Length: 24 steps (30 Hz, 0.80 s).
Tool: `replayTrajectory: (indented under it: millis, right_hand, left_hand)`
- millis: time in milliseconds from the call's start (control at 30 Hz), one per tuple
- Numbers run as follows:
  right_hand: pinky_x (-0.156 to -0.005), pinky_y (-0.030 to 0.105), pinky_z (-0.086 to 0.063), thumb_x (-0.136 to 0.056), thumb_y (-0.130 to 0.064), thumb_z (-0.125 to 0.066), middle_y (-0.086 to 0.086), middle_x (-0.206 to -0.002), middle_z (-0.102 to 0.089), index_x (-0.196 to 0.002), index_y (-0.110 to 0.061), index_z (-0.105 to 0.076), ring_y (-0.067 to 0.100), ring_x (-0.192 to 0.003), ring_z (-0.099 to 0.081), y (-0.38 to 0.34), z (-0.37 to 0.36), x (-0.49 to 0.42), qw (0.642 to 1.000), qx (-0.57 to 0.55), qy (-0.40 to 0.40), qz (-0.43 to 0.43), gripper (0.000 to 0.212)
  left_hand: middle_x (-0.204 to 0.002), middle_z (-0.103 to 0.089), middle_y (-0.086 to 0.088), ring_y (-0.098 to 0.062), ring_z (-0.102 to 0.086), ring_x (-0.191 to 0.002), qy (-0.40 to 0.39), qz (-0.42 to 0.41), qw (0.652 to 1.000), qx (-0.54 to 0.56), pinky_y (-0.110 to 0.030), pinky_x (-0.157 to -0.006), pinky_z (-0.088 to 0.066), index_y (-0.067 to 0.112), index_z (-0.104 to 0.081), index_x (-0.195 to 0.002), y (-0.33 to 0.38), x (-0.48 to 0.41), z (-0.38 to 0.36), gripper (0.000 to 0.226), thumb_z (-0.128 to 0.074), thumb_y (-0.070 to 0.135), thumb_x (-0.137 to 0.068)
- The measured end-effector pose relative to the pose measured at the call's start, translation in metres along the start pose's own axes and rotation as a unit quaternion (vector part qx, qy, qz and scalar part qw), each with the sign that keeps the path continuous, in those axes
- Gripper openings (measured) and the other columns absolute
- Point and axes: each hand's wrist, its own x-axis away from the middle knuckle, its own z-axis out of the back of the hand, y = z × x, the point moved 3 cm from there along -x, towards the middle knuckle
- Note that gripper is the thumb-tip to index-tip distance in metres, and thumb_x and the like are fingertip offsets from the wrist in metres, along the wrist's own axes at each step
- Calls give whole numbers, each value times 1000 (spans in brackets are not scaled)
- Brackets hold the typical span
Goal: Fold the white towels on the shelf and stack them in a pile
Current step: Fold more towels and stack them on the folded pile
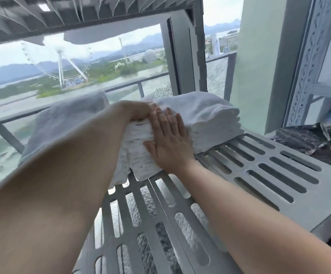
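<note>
Two bare hands on a folded white towel (139,155) on a grey slotted shelf (279,171).
Right hand (168,141) presses flat, fingers straight; left hand (141,113) seems to clutch its top, fingers mostly hidden. A folded pile (210,119) lies just beside.

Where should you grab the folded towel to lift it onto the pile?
Probably by its two sides, coming in from left and right: the folded towel is a thick wad of loose layers, so fingers underneath and thumbs on top would pinch them all together. The pile sits right beside it.
</note>
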Motion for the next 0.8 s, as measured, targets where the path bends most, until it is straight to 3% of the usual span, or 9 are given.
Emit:
replayTrajectory:
  millis: [100, 200, 333, 400, 533, 667, 800]
  right_hand:
    - [-122, 53, -9, -99, -55, -31, 15, -160, -27, -155, -9, -26, 35, -151, -13, 0, 4, 2, 1000, -3, -3, -3, 72]
    - [-119, 55, -15, -98, -52, -36, 15, -152, -40, -146, -9, -43, 38, -147, -23, -1, 9, 4, 1000, -9, 6, 6, 65]
    - [-117, 58, -17, -94, -40, -48, 11, -139, -52, -132, -13, -53, 39, -133, -41, -8, 18, 0, 998, -36, 39, 31, 47]
    - [-117, 58, -18, -94, -37, -47, 10, -136, -54, -131, -13, -54, 38, -130, -45, -22, 27, 0, 993, -74, 61, 75, 45]
    - [-117, 57, -20, -92, -38, -54, 12, -144, -51, -133, -10, -57, 35, -142, -36, -74, 53, 4, 963, -156, 122, 181, 50]
    - [-119, 58, -16, -91, -36, -56, 13, -154, -40, -143, -10, -50, 34, -150, -22, -131, 60, 11, 943, -174, 121, 258, 58]
    - [-119, 60, -14, -92, -37, -53, 12, -162, -24, -152, -9, -36, 33, -153, -9, -162, 45, 6, 951, -140, 103, 255, 69]
  left_hand:
    - [-158, -38, -10, -25, -37, -143, 36, 17, 998, -49, -38, -119, -22, 12, -43, -151, 1, 20, 7, 55, -25, 44, -110]
    - [-151, -49, -7, -24, -45, -136, 72, -8, 992, -99, -32, -113, -31, 14, -54, -144, -2, 45, 23, 45, -33, 36, -110]
    - [-132, -66, -4, -25, -58, -122, 249, -53, 959, -126, -31, -102, -43, 20, -70, -124, -29, 82, 60, 35, -42, 30, -106]
    - [-134, -64, -6, -30, -56, -124, 293, -14, 945, -147, -37, -105, -42, 21, -68, -125, -60, 98, 71, 35, -40, 30, -105]
    - [-147, -55, -3, -29, -50, -132, 262, 84, 954, -118, -41, -111, -38, 31, -57, -138, -127, 122, 72, 39, -37, 41, -106]
    - [-150, -51, 3, -25, -46, -137, 267, 69, 957, -84, -37, -114, -31, 33, -54, -143, -158, 128, 71, 43, -35, 46, -107]
    - [-151, -50, 4, -23, -49, -134, 243, 39, 967, -59, -36, -110, -33, 37, -52, -144, -170, 123, 74, 44, -37, 50, -105]
